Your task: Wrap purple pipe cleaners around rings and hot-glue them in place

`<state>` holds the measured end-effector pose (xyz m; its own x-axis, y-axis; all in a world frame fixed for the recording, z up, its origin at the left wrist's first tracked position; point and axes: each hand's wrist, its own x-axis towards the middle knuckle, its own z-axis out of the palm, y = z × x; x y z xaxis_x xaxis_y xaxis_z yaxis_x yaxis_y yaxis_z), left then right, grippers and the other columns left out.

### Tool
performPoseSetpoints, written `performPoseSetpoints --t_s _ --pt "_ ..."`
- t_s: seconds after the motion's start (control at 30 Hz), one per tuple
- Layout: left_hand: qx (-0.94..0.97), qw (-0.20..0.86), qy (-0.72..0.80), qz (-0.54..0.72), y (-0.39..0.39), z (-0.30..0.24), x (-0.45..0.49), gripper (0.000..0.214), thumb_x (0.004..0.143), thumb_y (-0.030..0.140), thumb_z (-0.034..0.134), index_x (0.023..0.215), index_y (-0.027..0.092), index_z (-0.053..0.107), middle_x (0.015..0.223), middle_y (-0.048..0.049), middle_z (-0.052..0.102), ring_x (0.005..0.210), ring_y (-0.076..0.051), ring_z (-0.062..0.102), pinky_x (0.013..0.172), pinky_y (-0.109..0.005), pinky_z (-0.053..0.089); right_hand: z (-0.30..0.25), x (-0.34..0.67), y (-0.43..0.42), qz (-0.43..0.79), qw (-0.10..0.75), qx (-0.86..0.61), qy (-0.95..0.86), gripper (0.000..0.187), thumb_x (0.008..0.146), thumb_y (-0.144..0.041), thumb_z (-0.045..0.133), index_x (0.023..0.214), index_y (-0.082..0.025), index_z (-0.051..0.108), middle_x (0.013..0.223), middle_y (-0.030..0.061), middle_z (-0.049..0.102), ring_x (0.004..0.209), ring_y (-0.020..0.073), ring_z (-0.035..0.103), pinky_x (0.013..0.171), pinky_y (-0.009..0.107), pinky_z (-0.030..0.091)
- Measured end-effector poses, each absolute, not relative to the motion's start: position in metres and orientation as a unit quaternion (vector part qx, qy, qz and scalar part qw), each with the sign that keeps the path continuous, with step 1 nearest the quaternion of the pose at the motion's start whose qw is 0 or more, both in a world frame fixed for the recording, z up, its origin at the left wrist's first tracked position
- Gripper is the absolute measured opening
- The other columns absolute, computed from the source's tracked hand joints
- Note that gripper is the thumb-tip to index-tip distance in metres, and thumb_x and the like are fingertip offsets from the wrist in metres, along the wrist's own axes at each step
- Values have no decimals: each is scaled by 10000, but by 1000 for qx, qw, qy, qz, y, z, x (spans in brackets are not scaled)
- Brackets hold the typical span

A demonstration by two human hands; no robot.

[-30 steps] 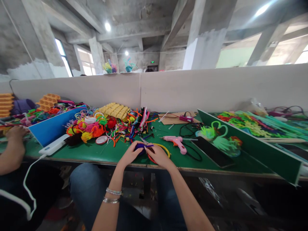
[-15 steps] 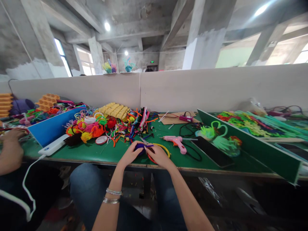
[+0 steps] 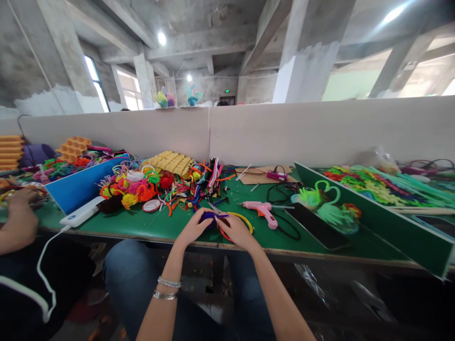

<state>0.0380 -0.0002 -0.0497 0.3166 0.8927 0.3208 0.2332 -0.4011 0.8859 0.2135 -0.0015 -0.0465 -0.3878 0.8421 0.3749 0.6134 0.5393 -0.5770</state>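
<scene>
Close to the table's front edge, my left hand (image 3: 194,227) has its fingers closed around fuzzy purple pipe cleaners (image 3: 206,217). Against it, my right hand (image 3: 237,230) pinches the same purple piece, thumb and fingertips together. Scissors (image 3: 214,208) with red and yellow handle loops show under and around my right hand, blades pointing away to the left; whether that hand also grips them is hidden. Right of my hands lies a pink glue gun (image 3: 261,211). Beyond my left hand is a round white-rimmed lid or disc (image 3: 151,205).
A heap of coloured pipe-cleaner pieces (image 3: 142,192) fills the left, beside a blue divider (image 3: 85,182) and white power strip (image 3: 81,211). On the right are a black phone (image 3: 318,227), green pipe-cleaner swans (image 3: 334,210) and a green divider (image 3: 377,222). A co-worker's hand (image 3: 23,198) is far left.
The whole view has shifted slightly to the right. My hands stay together on the purple pipe cleaners with almost no visible movement.
</scene>
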Motion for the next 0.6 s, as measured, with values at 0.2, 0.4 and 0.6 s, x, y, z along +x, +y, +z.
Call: performPoseSetpoints --t_s 0.2,0.4,0.6 --pt "715 380 394 435 -1 -49 39 242 808 259 501 1032 191 560 1045 -41 587 1011 -177 518 956 -323 368 -46 213 -2 179 328 -442 -816 331 887 -368 384 922 -185 658 882 68 679 792 191 593 717 277 409" --pt "718 376 393 434 -1 -48 38 238 808 258 499 1027 186 558 1036 -41 585 1004 -175 520 949 -316 371 -47 213 0 174 324 -446 -816 339 888 -372 383 929 -182 660 896 70 680 805 194 592 719 278 408" --pt "712 383 395 436 0 -50 38 248 802 265 510 1034 194 563 1054 -38 591 1010 -176 522 961 -319 367 -47 213 -1 169 324 -446 -817 350 892 -379 372 937 -186 660 893 67 680 801 192 592 717 277 408"
